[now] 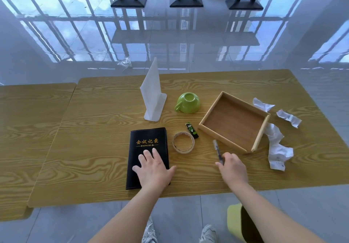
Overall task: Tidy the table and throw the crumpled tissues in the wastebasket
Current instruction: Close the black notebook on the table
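Three crumpled tissues lie at the table's right: one (262, 105) behind the wooden tray (207, 118), one (289, 118) farther right, and a long one (277, 148) beside the tray's right wall. My left hand (154, 169) rests flat with spread fingers on a black notebook (148, 144). My right hand (233, 167) has its fingers closed around the lower end of a pen (216, 148) that lies on the table. A yellow-green wastebasket (235, 220) stands on the floor under my right forearm, partly hidden.
On the wooden table (98, 129): a white upright sign holder (153, 95), an upside-down green cup (188, 103), a roll of tape (183, 142) and a small green-and-black tube (192, 130). A second table (28, 129) adjoins on the left. My shoes show below.
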Available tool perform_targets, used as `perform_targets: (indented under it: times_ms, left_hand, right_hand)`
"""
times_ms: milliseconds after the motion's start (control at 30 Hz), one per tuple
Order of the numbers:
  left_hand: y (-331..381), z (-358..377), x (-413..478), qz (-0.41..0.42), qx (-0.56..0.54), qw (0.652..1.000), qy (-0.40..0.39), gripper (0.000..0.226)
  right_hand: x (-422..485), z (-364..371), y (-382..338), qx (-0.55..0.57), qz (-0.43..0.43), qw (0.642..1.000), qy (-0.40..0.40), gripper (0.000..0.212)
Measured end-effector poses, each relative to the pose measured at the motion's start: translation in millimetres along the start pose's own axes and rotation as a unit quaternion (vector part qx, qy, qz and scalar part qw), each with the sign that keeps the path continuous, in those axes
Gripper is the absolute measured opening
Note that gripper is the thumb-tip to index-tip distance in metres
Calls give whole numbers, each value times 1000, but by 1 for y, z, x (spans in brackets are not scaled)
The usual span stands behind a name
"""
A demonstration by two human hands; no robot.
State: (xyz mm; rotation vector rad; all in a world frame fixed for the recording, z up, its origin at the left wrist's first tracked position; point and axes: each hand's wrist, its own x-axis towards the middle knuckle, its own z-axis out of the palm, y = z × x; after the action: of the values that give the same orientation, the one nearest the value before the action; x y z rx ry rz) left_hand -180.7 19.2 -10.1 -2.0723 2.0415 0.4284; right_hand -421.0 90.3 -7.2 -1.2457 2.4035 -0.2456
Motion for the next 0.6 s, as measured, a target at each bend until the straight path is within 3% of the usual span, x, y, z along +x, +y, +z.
perform_targets:
  times_ms: [267,433,600]
  left_hand:
    - [-8,-5,-2,26,24,999,-32,80]
    - [-25,-22,0,66,-98,992,-32,43]
    - [-45,-46,-2,96,-199,975,-17,38]
  right_hand:
    - [-7,6,8,40,-3,999,1,12]
    - [-19,5,-5,100,-39,994,6,14]
    - [-26,3,-42,162,-65,984,-23,13]
